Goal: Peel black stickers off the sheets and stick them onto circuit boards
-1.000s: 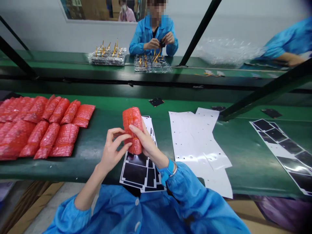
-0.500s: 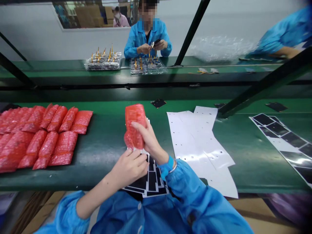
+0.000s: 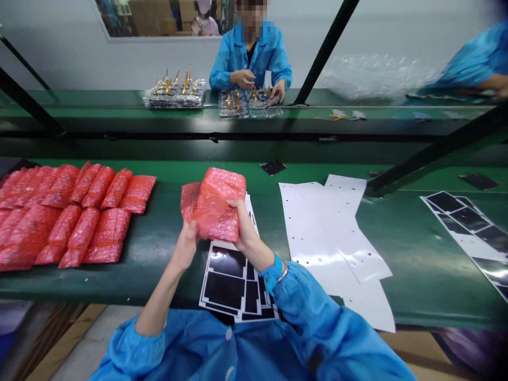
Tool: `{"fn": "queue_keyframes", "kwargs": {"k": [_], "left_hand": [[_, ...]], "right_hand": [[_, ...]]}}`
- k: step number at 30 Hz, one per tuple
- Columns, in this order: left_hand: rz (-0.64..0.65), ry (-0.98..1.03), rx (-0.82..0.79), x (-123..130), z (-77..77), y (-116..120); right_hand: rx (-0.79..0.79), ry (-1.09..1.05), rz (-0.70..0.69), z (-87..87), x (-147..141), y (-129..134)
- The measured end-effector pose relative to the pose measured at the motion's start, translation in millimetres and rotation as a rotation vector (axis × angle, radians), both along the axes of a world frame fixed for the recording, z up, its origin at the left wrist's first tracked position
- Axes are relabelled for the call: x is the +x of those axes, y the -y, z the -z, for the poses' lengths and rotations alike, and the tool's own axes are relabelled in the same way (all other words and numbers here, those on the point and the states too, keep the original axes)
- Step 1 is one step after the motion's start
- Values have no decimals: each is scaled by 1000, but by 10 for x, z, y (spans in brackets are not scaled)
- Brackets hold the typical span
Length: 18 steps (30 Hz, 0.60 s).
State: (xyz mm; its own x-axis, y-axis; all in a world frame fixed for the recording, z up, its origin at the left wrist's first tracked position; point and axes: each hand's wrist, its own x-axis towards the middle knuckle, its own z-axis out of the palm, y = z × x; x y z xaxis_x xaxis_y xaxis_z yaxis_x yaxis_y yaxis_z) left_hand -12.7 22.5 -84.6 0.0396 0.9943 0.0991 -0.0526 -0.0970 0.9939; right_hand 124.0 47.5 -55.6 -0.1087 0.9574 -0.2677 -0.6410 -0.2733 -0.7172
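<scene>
A red bubble-wrap packet [image 3: 222,206] is held up over the green bench, its loose flap spread out to the left. My left hand [image 3: 186,244] pinches the lower left part of the wrap by that flap. On the packet's right edge, my right hand [image 3: 246,227] is closed, thumb in front and the other fingers hidden behind. Below the packet, sheets with black rectangular panels [image 3: 226,288] lie at the bench's front edge, partly covered by my right forearm.
Several red wrapped packets [image 3: 105,233] lie in rows at left. White sheets [image 3: 321,227] and black-panelled strips [image 3: 468,222] lie at right, beside a slanting dark post [image 3: 436,153]. A co-worker [image 3: 250,58] sits across, near trays [image 3: 174,95].
The packet has turned, showing a wider face, and its flap has opened out leftward. My left hand has moved left and up from beneath it. The co-worker's hands have separated.
</scene>
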Motion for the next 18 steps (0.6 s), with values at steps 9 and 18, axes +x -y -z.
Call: {"fn": "queue_keyframes", "kwargs": {"k": [9,18], "left_hand": [[-161,662,-492,-289,-197,-224],[-65,632,-589,-580,-104,-170]], "right_hand": [[-43,-113,-123,165,-364,-303],[-7,-136,-319,137,-482,-451]]}}
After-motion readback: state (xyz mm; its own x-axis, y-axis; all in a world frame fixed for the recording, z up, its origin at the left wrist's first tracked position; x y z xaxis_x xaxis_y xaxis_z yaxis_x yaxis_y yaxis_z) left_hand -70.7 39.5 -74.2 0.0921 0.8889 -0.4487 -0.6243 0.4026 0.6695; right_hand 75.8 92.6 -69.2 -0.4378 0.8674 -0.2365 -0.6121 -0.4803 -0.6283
